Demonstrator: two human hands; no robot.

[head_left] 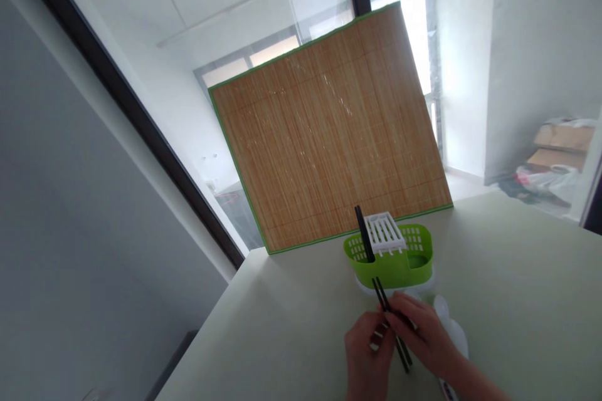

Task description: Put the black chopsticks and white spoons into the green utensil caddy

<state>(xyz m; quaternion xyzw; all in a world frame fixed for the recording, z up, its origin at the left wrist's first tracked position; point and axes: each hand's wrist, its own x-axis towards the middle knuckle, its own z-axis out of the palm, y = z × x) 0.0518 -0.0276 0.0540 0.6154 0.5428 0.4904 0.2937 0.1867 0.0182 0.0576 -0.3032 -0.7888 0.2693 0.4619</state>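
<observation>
My left hand (pixel 369 348) and my right hand (pixel 426 332) meet over the table, both closed on a pair of black chopsticks (pixel 403 354) that slants between them. Just beyond the chopstick tips stands a green utensil basket (pixel 388 269) on a white base. More black chopsticks (pixel 364 235) stand upright in its left part, and a white slotted rack (pixel 384 232) sits over its middle. A white spoon (pixel 441 307) and a white rounded item (pixel 457 337) lie beside my right hand, partly hidden by it.
The pale table (pixel 282 319) reaches back to a window. A bamboo mat (pixel 329 131) with green edging leans upright against the glass behind the basket. Cardboard boxes (pixel 562 144) and plastic bags lie beyond the glass at the right. A grey wall (pixel 94 200) fills the left side.
</observation>
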